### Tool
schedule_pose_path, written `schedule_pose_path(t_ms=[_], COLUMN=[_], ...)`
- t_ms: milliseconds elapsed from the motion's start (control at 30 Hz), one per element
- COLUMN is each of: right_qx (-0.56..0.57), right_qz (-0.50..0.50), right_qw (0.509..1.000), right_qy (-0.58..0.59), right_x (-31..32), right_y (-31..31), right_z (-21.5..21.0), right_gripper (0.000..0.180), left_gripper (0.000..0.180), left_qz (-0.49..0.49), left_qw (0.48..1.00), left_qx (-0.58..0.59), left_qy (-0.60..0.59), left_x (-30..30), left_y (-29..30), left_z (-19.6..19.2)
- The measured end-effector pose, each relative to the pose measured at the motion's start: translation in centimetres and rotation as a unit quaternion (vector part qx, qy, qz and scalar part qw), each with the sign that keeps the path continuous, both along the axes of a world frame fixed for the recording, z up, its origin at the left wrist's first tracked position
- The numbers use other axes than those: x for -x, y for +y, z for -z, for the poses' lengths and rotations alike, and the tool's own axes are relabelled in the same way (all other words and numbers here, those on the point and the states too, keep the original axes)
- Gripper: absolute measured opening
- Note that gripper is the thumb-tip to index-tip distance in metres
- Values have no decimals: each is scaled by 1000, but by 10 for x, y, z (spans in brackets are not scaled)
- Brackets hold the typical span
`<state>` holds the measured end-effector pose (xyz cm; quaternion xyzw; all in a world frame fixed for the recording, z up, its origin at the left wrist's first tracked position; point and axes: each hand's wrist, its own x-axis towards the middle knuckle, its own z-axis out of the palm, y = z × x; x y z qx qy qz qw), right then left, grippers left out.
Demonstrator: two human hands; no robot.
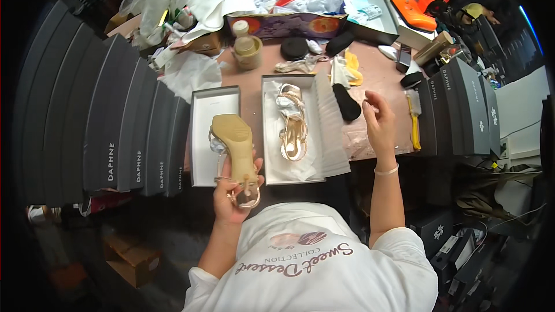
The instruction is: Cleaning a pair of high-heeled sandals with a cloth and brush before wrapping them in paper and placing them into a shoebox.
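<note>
A strappy sandal (234, 138) is held sole up in my left hand (231, 193), whose fingers wrap round its heel end. The beige sole faces up, and white paper shows by its straps. Beneath it lies a shallow grey box lid (199, 121) with a white inside. Its mate, a rose-gold sandal (295, 130), rests with wadded paper in the open shoe box (267, 162) to the right, on white tissue (332, 138). Over the table at the right, my right hand (380, 124) is raised with fingers loosely bent and apart, nothing visible in them. Close by it is a black oblong pad (347, 103).
Dark shoe boxes stand in rows at left (104, 121) and right (457, 107). A yellow-handled brush (415, 121) lies near the right row. Farther back are a bottle in a jar (248, 52), a yellow cloth (352, 66) and a patterned carton (289, 30) full of crumpled paper.
</note>
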<state>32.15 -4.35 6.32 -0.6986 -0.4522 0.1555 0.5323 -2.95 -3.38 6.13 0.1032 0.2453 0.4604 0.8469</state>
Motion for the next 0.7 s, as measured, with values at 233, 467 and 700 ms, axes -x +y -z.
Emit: schedule_pose_path(t_ms=[233, 467, 700], right_qx=[84, -186, -92], right_qz=[-1, -280, -308], right_qw=[957, 923, 920], right_qy=[-278, -190, -225], right_x=[-58, 82, 161], right_y=[29, -36, -61], right_z=[149, -34, 11], right_gripper=[32, 45, 45], left_gripper=[46, 56, 49], left_qz=[-25, -152, -128], left_qw=[998, 967, 981], left_qx=[-13, -89, -86], left_qy=[52, 186, 120], left_x=[-44, -47, -46], left_y=[23, 20, 8], left_z=[-16, -16, -19])
